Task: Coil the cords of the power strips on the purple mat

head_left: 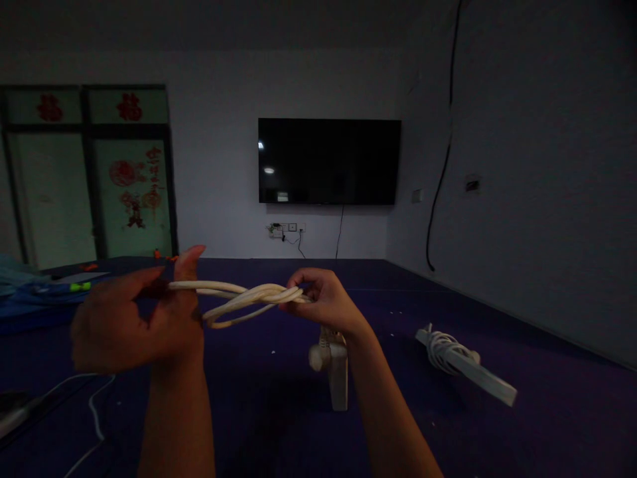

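I hold a coiled white power cord (243, 299) stretched between both hands at chest height. My left hand (134, 318) pinches one end of the loops, thumb up, fingers partly extended. My right hand (323, 299) is closed round the other end of the bundle. The cord's white power strip (336, 368) hangs below my right wrist, its plug end showing.
A second white power strip (462, 365) with its cord wound round it lies on the dark purple floor (547, 411) to the right. Loose white cables (92, 405) lie at lower left. A wall TV (328, 161) and glass doors (89, 192) stand ahead.
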